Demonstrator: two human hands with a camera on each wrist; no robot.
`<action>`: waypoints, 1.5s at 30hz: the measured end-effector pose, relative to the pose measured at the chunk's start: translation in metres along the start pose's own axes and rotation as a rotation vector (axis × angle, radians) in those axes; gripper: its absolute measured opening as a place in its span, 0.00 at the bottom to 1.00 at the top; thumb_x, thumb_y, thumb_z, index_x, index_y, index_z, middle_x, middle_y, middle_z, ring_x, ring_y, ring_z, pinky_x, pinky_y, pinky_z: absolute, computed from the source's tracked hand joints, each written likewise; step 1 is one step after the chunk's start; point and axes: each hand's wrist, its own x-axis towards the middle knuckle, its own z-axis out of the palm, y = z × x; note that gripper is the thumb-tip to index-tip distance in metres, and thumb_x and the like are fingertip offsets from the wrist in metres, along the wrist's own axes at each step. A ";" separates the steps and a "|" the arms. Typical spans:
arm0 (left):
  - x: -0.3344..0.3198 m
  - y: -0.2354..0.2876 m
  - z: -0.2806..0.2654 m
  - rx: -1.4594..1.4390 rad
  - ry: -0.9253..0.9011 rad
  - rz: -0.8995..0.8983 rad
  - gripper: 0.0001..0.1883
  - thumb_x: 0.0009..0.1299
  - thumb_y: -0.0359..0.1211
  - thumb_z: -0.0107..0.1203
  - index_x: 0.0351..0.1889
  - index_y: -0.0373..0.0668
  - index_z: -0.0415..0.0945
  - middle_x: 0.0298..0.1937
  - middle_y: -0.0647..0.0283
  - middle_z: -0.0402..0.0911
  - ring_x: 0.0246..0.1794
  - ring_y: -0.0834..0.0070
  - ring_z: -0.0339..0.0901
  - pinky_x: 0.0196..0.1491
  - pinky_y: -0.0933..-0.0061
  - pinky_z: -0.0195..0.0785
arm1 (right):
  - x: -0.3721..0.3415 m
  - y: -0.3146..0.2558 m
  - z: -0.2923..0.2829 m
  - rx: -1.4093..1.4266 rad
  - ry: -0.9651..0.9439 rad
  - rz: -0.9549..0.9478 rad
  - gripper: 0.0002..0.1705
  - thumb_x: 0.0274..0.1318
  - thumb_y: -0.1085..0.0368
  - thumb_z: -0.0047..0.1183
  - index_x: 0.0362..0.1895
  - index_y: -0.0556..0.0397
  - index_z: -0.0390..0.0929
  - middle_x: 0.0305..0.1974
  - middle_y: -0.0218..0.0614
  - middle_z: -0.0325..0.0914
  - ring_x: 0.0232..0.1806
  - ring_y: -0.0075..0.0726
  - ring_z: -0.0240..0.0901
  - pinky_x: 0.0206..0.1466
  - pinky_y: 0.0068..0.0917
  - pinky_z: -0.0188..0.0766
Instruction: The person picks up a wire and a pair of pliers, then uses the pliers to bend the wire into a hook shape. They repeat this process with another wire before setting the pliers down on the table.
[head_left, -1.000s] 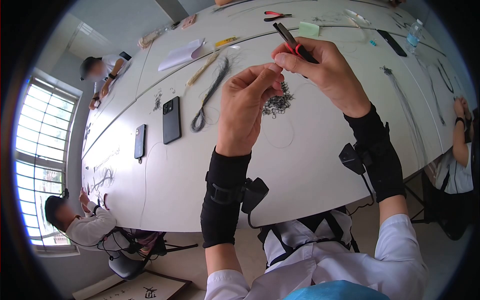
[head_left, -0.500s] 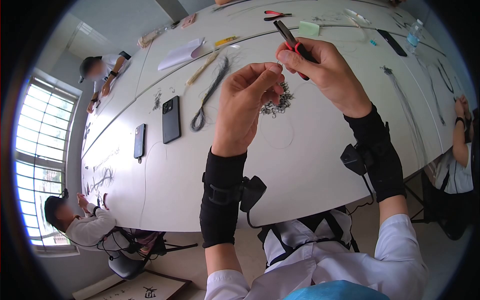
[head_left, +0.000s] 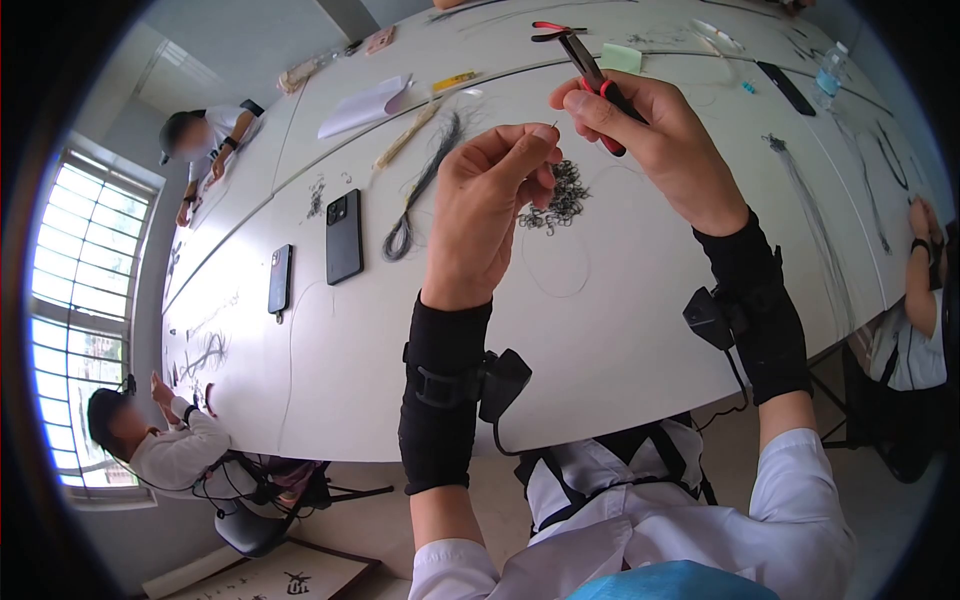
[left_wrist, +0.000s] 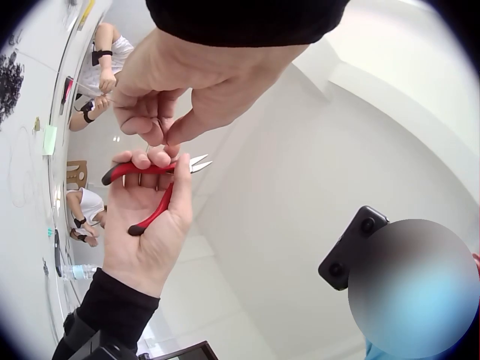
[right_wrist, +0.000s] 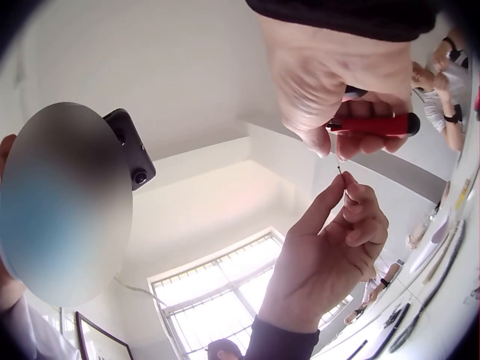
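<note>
My left hand (head_left: 480, 205) pinches a tiny dark piece between thumb and index finger; its tip (right_wrist: 340, 169) pokes up in the right wrist view. Up and to the right of it, my right hand (head_left: 665, 140) holds red-and-black pliers (head_left: 588, 68) in its curled fingers, nose pointing up and away. In the left wrist view the plier handles (left_wrist: 156, 214) lie spread across the palm and the metal tips stand apart. The right thumb and index finger are close together; whether they hold a thread is unclear. A pile of small dark hooks (head_left: 567, 197) lies beyond the left fingers.
On the white table (head_left: 600, 340) lie a bundle of dark strands (head_left: 398, 238), two phones (head_left: 343, 240) (head_left: 280, 280), paper (head_left: 365, 107), a green note (head_left: 622, 59), other pliers (head_left: 553, 32) and a bottle (head_left: 829, 75). Other people sit around the table.
My fingertips, together a second ago, now stand apart. The left hand has shifted slightly left, and the right hand with the pliers slightly to the right.
</note>
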 end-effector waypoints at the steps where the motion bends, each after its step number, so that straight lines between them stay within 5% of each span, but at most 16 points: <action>1: 0.000 0.000 0.000 0.008 0.004 0.004 0.09 0.73 0.35 0.59 0.40 0.38 0.80 0.35 0.66 0.80 0.30 0.82 0.74 0.36 0.78 0.68 | 0.000 0.000 0.001 -0.003 0.002 -0.019 0.19 0.66 0.52 0.56 0.42 0.56 0.84 0.28 0.27 0.75 0.32 0.22 0.69 0.39 0.19 0.64; 9: 0.001 -0.001 0.001 0.046 0.061 0.026 0.08 0.72 0.34 0.60 0.40 0.38 0.81 0.33 0.69 0.78 0.28 0.85 0.70 0.34 0.80 0.64 | 0.002 0.011 0.008 0.001 0.035 -0.097 0.19 0.64 0.50 0.58 0.41 0.56 0.83 0.26 0.26 0.73 0.29 0.21 0.65 0.37 0.20 0.62; 18: 0.000 0.003 0.004 0.031 0.127 0.072 0.08 0.72 0.33 0.62 0.40 0.38 0.81 0.25 0.76 0.68 0.23 0.89 0.59 0.30 0.82 0.53 | -0.004 -0.005 0.011 0.213 -0.015 0.081 0.19 0.64 0.52 0.58 0.46 0.56 0.84 0.28 0.24 0.73 0.33 0.20 0.66 0.40 0.21 0.64; 24: 0.000 0.002 0.003 0.084 0.101 0.105 0.07 0.74 0.32 0.59 0.40 0.37 0.81 0.29 0.71 0.75 0.29 0.84 0.69 0.36 0.80 0.61 | -0.004 -0.005 0.012 0.062 0.057 -0.022 0.18 0.64 0.52 0.58 0.44 0.54 0.84 0.28 0.24 0.72 0.32 0.20 0.66 0.39 0.19 0.64; 27: 0.003 -0.003 0.002 -0.038 0.092 0.233 0.07 0.76 0.31 0.55 0.42 0.37 0.79 0.37 0.63 0.80 0.39 0.77 0.76 0.47 0.76 0.69 | -0.004 -0.005 0.012 0.144 0.041 0.107 0.18 0.63 0.52 0.58 0.42 0.55 0.84 0.27 0.25 0.72 0.32 0.21 0.68 0.40 0.19 0.66; 31: 0.004 0.004 -0.007 -0.248 -0.060 0.314 0.08 0.79 0.33 0.49 0.46 0.39 0.76 0.44 0.59 0.80 0.47 0.72 0.78 0.59 0.68 0.70 | -0.009 -0.005 0.025 0.605 -0.272 0.403 0.17 0.63 0.53 0.57 0.42 0.54 0.79 0.29 0.29 0.76 0.32 0.24 0.73 0.41 0.21 0.70; 34: -0.002 0.015 -0.003 -0.321 -0.041 0.313 0.08 0.78 0.33 0.52 0.43 0.38 0.78 0.39 0.62 0.81 0.40 0.72 0.78 0.53 0.69 0.72 | -0.017 -0.015 0.036 0.693 -0.258 0.511 0.17 0.63 0.52 0.57 0.44 0.53 0.78 0.35 0.36 0.81 0.34 0.27 0.75 0.43 0.22 0.72; 37: -0.003 0.024 -0.020 -0.295 -0.108 0.267 0.08 0.78 0.33 0.51 0.42 0.39 0.78 0.38 0.61 0.80 0.39 0.72 0.77 0.51 0.70 0.71 | -0.012 -0.004 0.030 0.819 -0.189 0.422 0.19 0.63 0.52 0.57 0.48 0.55 0.78 0.38 0.39 0.83 0.34 0.28 0.76 0.45 0.23 0.73; 45: -0.003 0.028 -0.023 -0.308 -0.122 0.241 0.09 0.79 0.33 0.50 0.39 0.39 0.78 0.37 0.63 0.78 0.38 0.73 0.75 0.49 0.70 0.69 | -0.005 -0.003 0.009 0.832 -0.072 0.408 0.19 0.63 0.56 0.56 0.49 0.57 0.79 0.40 0.37 0.83 0.35 0.28 0.77 0.47 0.26 0.75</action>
